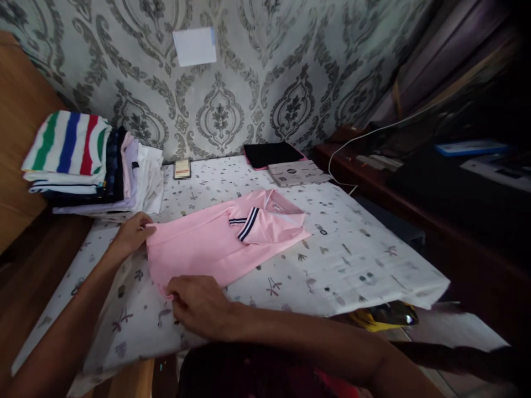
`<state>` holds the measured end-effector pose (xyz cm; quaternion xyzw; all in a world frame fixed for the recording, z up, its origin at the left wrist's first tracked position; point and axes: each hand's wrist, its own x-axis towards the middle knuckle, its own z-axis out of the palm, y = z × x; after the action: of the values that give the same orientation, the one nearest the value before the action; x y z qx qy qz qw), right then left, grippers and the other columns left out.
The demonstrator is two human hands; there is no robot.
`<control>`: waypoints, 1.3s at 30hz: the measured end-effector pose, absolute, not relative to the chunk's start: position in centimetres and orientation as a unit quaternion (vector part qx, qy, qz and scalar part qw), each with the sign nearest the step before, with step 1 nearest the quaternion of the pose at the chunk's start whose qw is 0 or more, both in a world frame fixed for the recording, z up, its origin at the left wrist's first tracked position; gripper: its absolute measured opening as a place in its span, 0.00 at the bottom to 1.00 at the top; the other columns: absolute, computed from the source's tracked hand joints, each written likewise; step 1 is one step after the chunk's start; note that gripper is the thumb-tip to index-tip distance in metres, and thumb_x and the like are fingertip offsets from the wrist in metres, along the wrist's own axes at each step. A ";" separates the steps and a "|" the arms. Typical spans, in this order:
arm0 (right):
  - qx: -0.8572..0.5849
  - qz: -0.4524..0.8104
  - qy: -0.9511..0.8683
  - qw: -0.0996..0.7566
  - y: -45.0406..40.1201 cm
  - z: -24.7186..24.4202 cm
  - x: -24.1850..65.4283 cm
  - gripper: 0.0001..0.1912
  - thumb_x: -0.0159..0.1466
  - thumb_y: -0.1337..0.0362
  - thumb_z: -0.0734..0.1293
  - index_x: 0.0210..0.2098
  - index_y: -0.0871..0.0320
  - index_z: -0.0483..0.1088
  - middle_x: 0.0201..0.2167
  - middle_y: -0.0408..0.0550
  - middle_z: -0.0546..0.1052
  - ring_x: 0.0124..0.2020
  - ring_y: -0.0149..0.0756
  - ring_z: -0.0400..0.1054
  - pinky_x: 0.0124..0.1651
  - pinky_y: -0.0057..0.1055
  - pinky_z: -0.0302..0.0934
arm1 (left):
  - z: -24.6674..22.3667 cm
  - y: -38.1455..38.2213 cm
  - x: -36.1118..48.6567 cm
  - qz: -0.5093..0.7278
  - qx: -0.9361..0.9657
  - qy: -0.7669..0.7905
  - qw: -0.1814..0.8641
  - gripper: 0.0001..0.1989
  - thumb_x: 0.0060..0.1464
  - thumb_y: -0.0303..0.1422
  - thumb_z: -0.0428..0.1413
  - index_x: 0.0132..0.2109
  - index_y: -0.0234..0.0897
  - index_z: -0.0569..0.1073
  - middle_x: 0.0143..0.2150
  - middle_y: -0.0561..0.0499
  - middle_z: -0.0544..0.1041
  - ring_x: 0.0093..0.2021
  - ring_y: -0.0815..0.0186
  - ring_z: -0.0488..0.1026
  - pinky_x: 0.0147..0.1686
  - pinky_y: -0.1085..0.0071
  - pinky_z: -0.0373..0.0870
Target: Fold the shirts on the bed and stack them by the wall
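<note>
A pink shirt [199,243] lies on the patterned white cloth of the table [332,265], its sides folded inward. The collar points to the right, and a sleeve with dark and white stripes rests on top. My left hand [133,235] pinches the far corner of the hem at the shirt's left end. At the near corner of the same hem, my right hand [201,307] is closed on the fabric, its forearm crossing the table's front edge.
A stack of folded clothes [78,160] stands at the back left. Near the wall lie a small box [182,169], a black folded cloth [274,154] and a flat grey package [298,172]. A white cable [373,131] hangs at the right.
</note>
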<state>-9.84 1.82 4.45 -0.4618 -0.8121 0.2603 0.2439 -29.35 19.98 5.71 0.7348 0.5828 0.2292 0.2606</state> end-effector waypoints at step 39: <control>-0.536 0.628 -0.302 0.476 -1.2 2.8 3.8 0.25 0.61 0.61 0.68 0.56 0.62 0.72 0.21 0.42 0.75 0.20 0.33 0.74 0.22 0.25 0.65 | 4.7 27.1 -12.7 0.183 0.748 0.428 0.473 0.18 0.38 0.47 0.63 0.28 0.36 0.74 0.24 0.56 0.68 0.26 0.71 0.62 0.27 0.73 0.58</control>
<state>3.77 -1.17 2.77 -0.5362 -0.3020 0.6281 0.4761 -12.74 27.12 4.66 0.7478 0.4279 0.1831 0.4734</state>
